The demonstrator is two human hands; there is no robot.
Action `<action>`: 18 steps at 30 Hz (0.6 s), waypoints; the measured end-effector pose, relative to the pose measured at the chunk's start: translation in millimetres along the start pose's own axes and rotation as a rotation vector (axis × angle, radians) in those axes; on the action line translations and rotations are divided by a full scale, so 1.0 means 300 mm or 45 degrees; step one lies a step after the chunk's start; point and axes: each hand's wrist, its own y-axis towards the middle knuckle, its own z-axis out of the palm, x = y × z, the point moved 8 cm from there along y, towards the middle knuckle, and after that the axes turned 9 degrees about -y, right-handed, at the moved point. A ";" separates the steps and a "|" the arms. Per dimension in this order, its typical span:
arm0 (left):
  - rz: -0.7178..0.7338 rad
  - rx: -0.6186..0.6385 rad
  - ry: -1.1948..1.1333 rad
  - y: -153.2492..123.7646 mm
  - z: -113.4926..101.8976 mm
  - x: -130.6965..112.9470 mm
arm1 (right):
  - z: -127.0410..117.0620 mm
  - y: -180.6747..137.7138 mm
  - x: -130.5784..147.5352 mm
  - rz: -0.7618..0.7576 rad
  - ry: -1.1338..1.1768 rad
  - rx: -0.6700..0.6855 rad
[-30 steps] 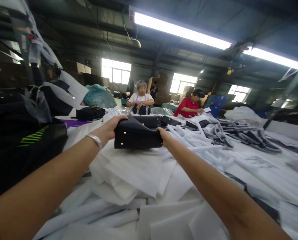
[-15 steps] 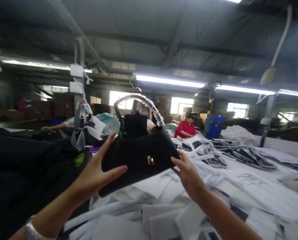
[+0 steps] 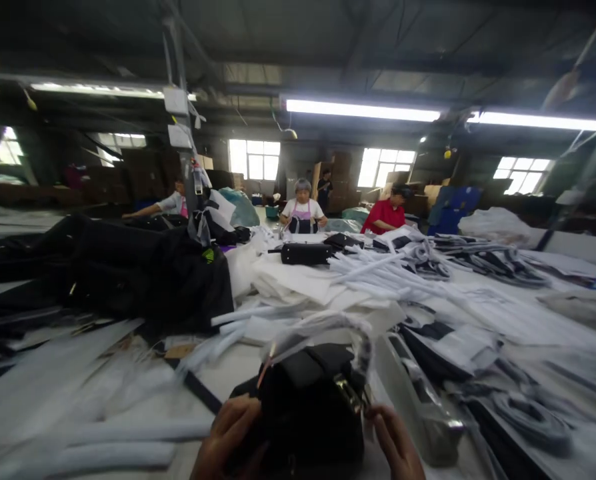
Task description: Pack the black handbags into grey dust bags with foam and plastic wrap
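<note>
A black handbag (image 3: 313, 407) is low in the middle of the head view, close to me. Its arched handle is wrapped in clear plastic, and gold-coloured metal fittings (image 3: 348, 393) show on its right side. My left hand (image 3: 233, 430) grips the bag's left side with bent fingers. On the right, my right hand (image 3: 394, 440) pinches near the bag's edge below the metal fitting. The bag's lower part runs into the bottom of the picture, and motion blurs some of it.
A heap of black bags or fabric (image 3: 143, 267) fills the left. White foam strips and sheets (image 3: 298, 280) cover the middle. A grey tray-like holder (image 3: 418, 400) stands right of the bag. Co-workers, one in a red shirt (image 3: 385, 215), work across the table. Another black bag (image 3: 305, 253) lies farther back.
The handbag has come down from chest height to the table in front of me, and it has turned. Both hands moved down with it. My view has tilted lower.
</note>
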 end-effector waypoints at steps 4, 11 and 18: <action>-0.103 0.011 0.110 -0.053 0.001 -0.023 | -0.076 -0.015 0.150 -0.158 -0.160 -0.059; -0.441 0.162 -0.440 0.003 -0.076 -0.029 | 0.040 0.042 0.234 -0.164 -0.298 0.301; -0.200 0.947 -0.182 0.359 -0.003 -0.140 | 0.043 0.035 0.305 -0.301 -0.448 0.161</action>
